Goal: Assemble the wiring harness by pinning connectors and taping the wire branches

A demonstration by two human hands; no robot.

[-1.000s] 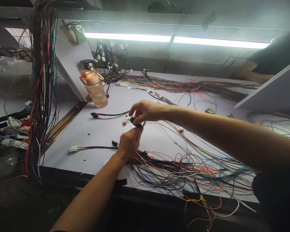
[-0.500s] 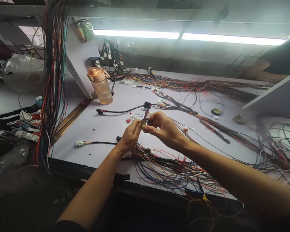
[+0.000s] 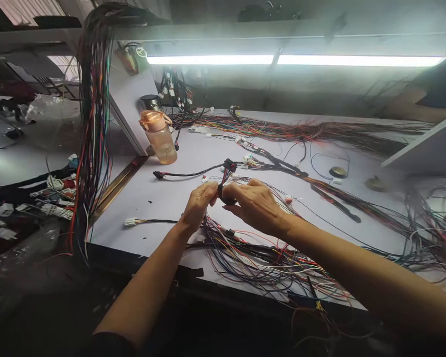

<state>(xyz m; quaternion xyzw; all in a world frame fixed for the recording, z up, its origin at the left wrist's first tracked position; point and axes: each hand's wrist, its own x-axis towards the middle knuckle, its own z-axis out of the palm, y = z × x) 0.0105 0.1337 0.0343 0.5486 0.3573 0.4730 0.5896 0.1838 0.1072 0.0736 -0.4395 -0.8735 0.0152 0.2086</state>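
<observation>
My left hand [image 3: 199, 202] is closed, pinching a bundle of thin coloured wires [image 3: 227, 177] just below a black connector [image 3: 230, 164]. Close beside it, my right hand [image 3: 255, 204] is curled around a roll of black tape [image 3: 228, 197], which touches the bundle. Black tape shows around the wires between the two hands. Part of the roll is hidden behind the right fingers. Beneath my hands the wires fan out into a loose harness [image 3: 260, 253] along the table's front edge. A white connector [image 3: 130, 222] on a black-sleeved cable lies to the left.
An orange-capped bottle [image 3: 159, 139] stands at the back left, near a hanging bunch of wires [image 3: 92, 124]. Long harnesses [image 3: 267, 127] cross the back. Another tape roll [image 3: 338, 172] lies at the right. A person's arm [image 3: 409, 101] shows beyond the table.
The tape roll, held up between both hands before, is now against the wires inside my right hand. My right hand has turned over, knuckles up. The view has shifted slightly.
</observation>
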